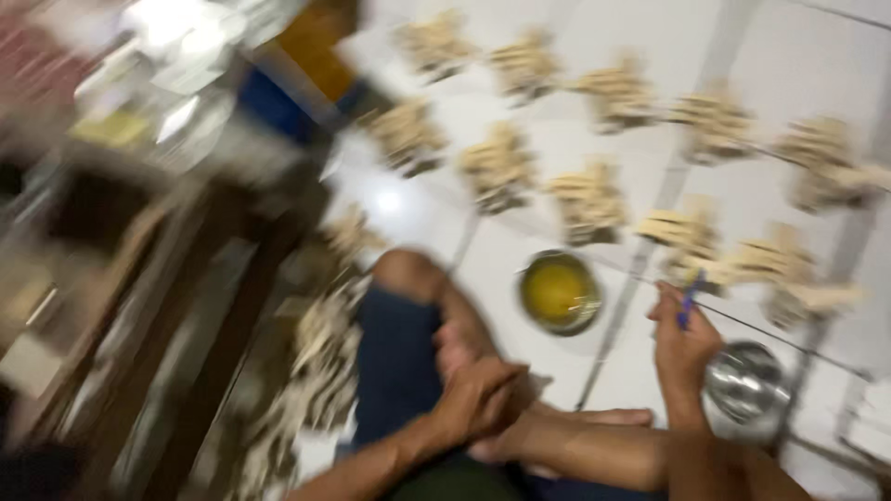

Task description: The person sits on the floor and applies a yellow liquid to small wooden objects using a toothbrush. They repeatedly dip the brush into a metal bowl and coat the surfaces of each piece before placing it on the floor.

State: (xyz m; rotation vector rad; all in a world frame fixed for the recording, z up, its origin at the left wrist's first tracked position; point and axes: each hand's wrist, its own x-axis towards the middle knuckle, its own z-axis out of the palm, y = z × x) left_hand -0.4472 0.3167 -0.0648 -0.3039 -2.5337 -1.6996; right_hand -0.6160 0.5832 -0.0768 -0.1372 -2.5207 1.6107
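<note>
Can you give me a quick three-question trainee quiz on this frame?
1. True or false: the right hand holds a blue stick.
2. What fills the bowl on the floor? A) yellow liquid B) red powder C) nails
3. The left hand rests on a ____.

Key
1. True.
2. A. A second, steel bowl sits by the right hand; its contents are unclear.
3. Foot. The tan stacks lie in rows beyond.
</note>
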